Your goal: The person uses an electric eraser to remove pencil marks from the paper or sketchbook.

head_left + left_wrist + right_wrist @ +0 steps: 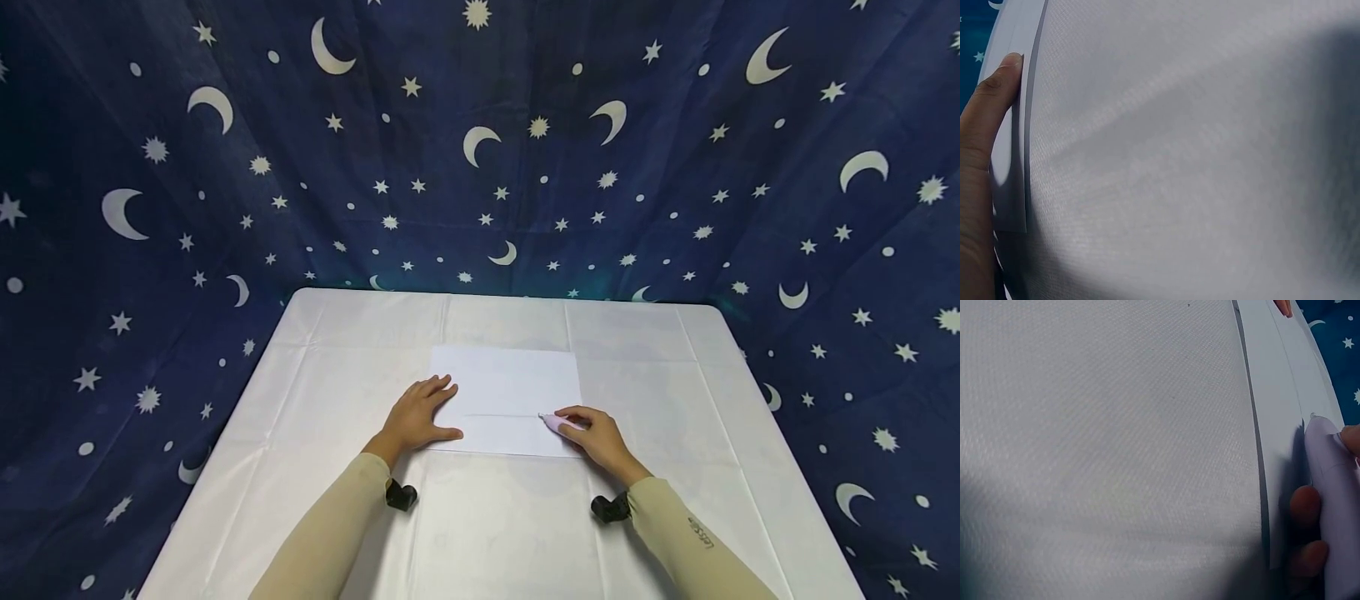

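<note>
The paper sheet lies on the tabletop, the curtain behind. The left fingers rest at the sheet's left side; at its right, the tool sits in the right fingers.

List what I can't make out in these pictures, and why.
Back end of the lilac tool: covered by the right hand in the head view, cut off by the bottom edge in the right wrist view.
Exact shape of its tip: too small in the head view.
Lettering on the right sleeve: too small to read surely, head view.
Paper beneath the left hand: covered by that hand, head view.
</note>
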Motion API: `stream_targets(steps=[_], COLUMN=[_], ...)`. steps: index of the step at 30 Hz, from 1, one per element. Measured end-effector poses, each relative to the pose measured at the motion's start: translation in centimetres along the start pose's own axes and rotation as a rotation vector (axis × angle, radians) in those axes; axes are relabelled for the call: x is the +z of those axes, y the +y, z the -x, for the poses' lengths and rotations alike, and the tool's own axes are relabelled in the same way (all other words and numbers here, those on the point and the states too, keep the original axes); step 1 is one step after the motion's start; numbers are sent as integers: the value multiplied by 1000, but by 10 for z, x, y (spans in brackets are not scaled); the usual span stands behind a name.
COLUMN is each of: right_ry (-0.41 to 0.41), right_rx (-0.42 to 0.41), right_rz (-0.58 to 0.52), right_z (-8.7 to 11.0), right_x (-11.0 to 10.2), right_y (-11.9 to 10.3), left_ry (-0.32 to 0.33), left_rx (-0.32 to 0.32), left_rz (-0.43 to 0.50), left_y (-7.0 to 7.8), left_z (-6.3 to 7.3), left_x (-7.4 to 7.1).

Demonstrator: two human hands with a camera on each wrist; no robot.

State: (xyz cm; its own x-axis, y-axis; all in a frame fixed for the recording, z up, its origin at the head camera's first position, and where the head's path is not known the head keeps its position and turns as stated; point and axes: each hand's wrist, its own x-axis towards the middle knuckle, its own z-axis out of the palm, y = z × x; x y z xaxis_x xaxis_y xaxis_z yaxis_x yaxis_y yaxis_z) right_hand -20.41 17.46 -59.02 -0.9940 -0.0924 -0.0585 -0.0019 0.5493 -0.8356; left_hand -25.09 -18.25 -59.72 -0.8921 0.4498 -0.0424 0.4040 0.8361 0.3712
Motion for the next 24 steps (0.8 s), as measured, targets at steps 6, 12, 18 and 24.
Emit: stream_targets(steps=[6, 12, 18, 24], right_ry=[-7, -12, -26, -34], right_rx=[16, 21, 18, 29], right_rz=[14, 46, 52, 20], right_z=[0, -4, -6, -8], right_x=[-2, 0, 0, 1], right_y=[-1, -2, -4, -2], left_ry=[0, -20, -13, -17], left_rx=[-2, -12, -4, -11], left_rz=[-6, 0, 0, -3], left_y=[-1, 0, -1, -2], left_z=[-1, -1, -1, -2], left_x=[1, -1, -1, 0])
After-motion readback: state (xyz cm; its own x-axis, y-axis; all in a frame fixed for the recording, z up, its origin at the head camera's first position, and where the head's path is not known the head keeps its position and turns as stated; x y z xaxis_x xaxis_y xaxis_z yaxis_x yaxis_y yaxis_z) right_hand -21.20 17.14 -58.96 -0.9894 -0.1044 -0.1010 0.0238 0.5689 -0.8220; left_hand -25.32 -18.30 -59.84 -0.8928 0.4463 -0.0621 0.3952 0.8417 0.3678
